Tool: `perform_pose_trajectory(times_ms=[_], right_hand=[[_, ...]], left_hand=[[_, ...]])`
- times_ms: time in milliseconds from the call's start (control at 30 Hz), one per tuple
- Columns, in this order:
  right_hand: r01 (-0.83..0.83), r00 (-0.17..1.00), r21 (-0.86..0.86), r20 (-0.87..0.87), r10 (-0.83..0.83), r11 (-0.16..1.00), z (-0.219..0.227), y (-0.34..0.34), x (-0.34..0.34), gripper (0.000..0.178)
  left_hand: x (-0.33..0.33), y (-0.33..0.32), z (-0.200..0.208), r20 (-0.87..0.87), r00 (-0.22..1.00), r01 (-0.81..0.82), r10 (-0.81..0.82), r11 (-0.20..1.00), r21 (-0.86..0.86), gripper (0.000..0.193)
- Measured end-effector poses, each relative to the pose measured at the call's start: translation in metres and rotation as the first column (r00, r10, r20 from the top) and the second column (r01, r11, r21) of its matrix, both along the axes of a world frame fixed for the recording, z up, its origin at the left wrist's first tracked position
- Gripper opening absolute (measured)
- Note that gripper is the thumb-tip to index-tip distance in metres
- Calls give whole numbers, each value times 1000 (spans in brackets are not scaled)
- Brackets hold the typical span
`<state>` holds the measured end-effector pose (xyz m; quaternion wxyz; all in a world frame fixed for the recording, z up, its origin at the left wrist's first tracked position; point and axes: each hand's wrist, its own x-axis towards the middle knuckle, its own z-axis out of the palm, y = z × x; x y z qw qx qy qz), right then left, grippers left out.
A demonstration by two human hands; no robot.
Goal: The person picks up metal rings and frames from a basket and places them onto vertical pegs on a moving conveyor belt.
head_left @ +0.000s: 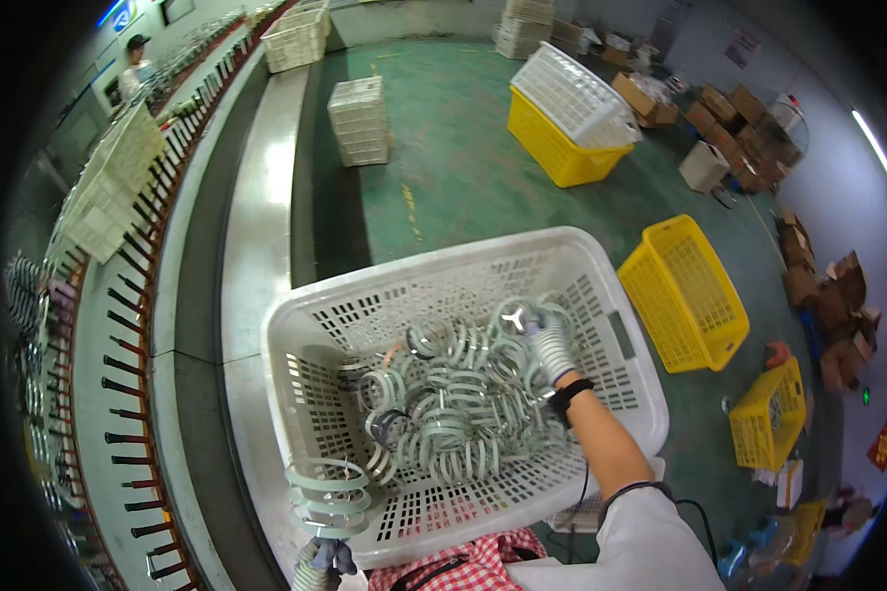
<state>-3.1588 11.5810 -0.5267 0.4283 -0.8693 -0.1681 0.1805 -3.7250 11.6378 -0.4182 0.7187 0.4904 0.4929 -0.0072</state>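
Observation:
A large white plastic basket [434,269] stands in front of me, holding a heap of pale green ringed coil pieces [453,414] with shiny metal parts. My left hand [323,563], in a grey striped glove, is at the lower left outside the basket. Its fingers are closed round the base of an upright ringed coil piece [327,497]. Inside the basket, toward the right, my gloved right hand [552,345] reaches onto the heap. Its fingers close at a coil piece with a round silver end [515,316]; the fingertips are partly hidden.
To the left run a metal ledge [256,217] and a conveyor line with rows of dark upright holders [128,369]. A cream crate [113,187] sits over it; a person [138,69] is beyond. Yellow baskets [685,295] and a white crate stack [358,123] stand on the green floor.

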Motion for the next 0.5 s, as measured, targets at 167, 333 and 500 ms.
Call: perform_pose_trajectory(times_ms=[167,333,500], right_hand=[[-304,741,-739,213,637,601,-9,-7,-3,37],[-309,687,-588,406,603,747,-36,-49,33,22],[-285,921,-405,136,365,869,-111,-46,67,26]], left_hand=[[-47,-38,48,73,929,-360,362,932,-44,49],[-62,-23,47,273,739,-481,615,767,-426,53],[-63,-59,45,311,609,-599,729,681,-422,55]])
